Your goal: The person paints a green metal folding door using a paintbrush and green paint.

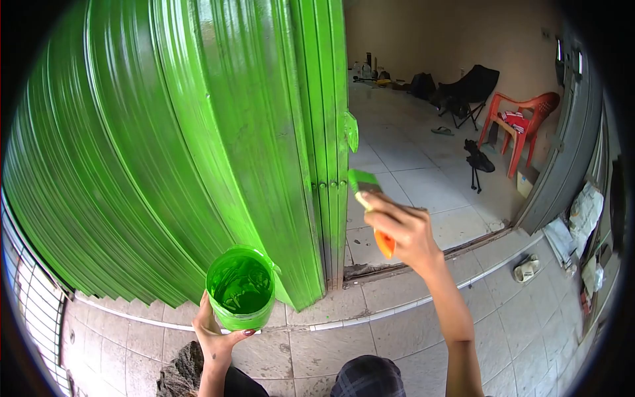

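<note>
My left hand (216, 337) is wrapped round the lower side of a paint can (246, 316), its thumb across the front. Glossy green paint (243, 286) lies inside, and green smears coat the rim. In my right hand (405, 228) is a paintbrush (366, 192) with an orange-tipped handle. Its green-wet bristles point up and left, right beside the edge of a green folding metal door (264, 132). Most of the door is bright green; grey patches show on the narrow edge strips (327, 228) near the bottom.
Past the doorway, a tiled floor (403, 145) holds a red plastic chair (529, 116), a black folding chair (471, 86) and a black object on thin legs (477, 159). A metal sill (463, 241) crosses the threshold. A sandal (527, 268) and crumpled sheets (585, 212) lie at right.
</note>
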Motion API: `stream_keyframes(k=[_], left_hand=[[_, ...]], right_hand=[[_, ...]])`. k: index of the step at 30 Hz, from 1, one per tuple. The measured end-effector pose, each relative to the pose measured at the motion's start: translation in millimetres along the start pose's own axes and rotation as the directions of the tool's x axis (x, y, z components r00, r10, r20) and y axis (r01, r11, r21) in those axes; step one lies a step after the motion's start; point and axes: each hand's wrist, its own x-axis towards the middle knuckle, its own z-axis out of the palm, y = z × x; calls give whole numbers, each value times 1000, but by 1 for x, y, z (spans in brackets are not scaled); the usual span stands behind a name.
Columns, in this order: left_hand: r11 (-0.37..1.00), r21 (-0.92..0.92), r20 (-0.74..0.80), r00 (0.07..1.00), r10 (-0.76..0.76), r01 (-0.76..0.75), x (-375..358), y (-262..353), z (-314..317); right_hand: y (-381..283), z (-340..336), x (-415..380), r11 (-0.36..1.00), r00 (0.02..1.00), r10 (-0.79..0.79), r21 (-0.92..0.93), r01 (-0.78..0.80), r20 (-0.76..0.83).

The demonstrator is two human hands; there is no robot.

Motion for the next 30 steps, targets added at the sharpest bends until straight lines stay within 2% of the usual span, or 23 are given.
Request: stream_keyframes(k=[1,2,5,8,11,13,17,20,23,24,27,30], left_hand=[[1000,-3,-2,1000,2,-2,1,-2,1],[1000,-1,1,1000,2,-2,1,-3,0],[1000,-8,-6,1000,0,0,1,2,0],[999,-42,-30,999,-17,15,-5,11,0],[999,-40,-33,999,-7,6,-5,12,-2],[995,-94,-53,998,-30,25,-7,16,-3],[994,-111,-82,996,-23,14,-11,17,-5],[995,-103,-106,994,2,-13,-11,18,-2],[993,-114,-91,996,-11,0,-10,19,1],[993,-119,-82,996,-22,12,-9,18,1],[997,-61,-119,992,28,-36,-9,3,-3],[996,-89,-70,997,-14,8,-6,14,3]], right_hand=[[-2,2,0,1000,999,-27,7,27,-36],[-7,4,2,1000,1000,-13,5,13,24],[-7,11,-5,999,998,47,7,-48,40],[-8,35,-27,999,979,-42,-16,40,-198],[-13,87,-93,983,995,-93,-163,86,-36],[-22,109,-135,987,998,-51,-149,55,27],[-45,134,-199,1000,981,13,-17,-10,191],[-56,137,-231,996,902,-9,87,-32,432],[-46,134,-220,988,871,-137,6,152,471],[-37,132,-204,988,874,-124,-24,153,469],[-14,119,-146,994,951,-104,13,104,291],[-8,87,-94,986,988,-154,-65,153,-13]])
